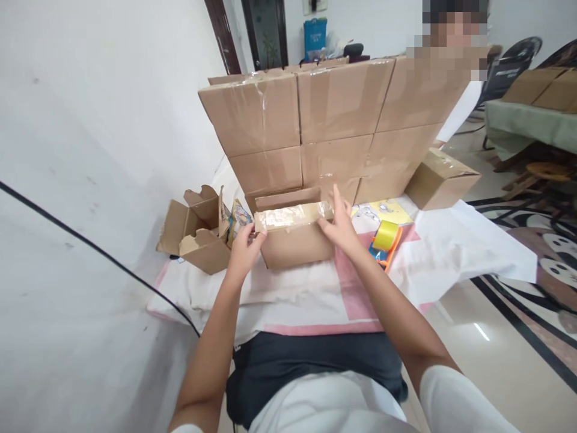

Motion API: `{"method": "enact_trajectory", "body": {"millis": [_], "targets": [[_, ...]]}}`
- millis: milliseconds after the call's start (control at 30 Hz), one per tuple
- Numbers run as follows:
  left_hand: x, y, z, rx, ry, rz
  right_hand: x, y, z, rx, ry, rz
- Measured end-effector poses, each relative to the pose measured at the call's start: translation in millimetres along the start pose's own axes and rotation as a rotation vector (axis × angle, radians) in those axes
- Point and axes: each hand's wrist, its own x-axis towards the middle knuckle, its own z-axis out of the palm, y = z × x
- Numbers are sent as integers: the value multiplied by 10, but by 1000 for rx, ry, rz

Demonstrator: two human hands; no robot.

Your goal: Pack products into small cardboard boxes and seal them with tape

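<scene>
Between my hands, on the cloth-covered table, sits a cardboard box [297,245] with shiny clear tape along its top. My left hand [246,243] grips its left end, with the thumb on the front edge. At the right end, my right hand [340,222] holds the box with the thumb on the front and the fingers along the side. A box flap or another box's edge [288,198] rises just behind it. To the right lies an orange and blue tape dispenser [393,249] carrying a yellowish tape roll [386,236].
Taped cardboard boxes [338,120] are stacked like a wall behind my hands. An open box [198,234] stands at left beside a colourful packet [238,216]. Another closed box [442,180] is at right. A person [455,36] is behind the stack. A dark cable [99,246] crosses the left side.
</scene>
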Motion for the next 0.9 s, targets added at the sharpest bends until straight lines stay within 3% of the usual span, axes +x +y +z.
{"method": "enact_trajectory", "body": {"millis": [167,267,367,467,533,633,667,733,800,833,900], "targets": [[51,38,79,122,124,-10,116,239,-4,96,-82,80],[74,134,94,253,127,98,91,257,44,96,-69,0],[87,329,81,466,-76,306,-1,144,36,86,-30,-138],[23,480,129,578,-280,450,-263,85,-148,-13,-17,-214],[-46,514,210,617,-276,475,-507,206,-360,-68,175,-125],[-104,511,362,637,-201,450,-796,660,-668,-41,652,239],[-111,510,409,632,-178,440,-847,842,-730,31,692,355],[-139,525,501,593,-128,433,-896,1151,-765,242,527,461],[-248,567,610,490,-76,455,-929,1293,-697,390,296,419],[-348,597,682,418,-50,467,-959,1287,-641,415,243,374],[-628,660,870,267,-41,472,-1071,1151,-518,432,281,298]]}}
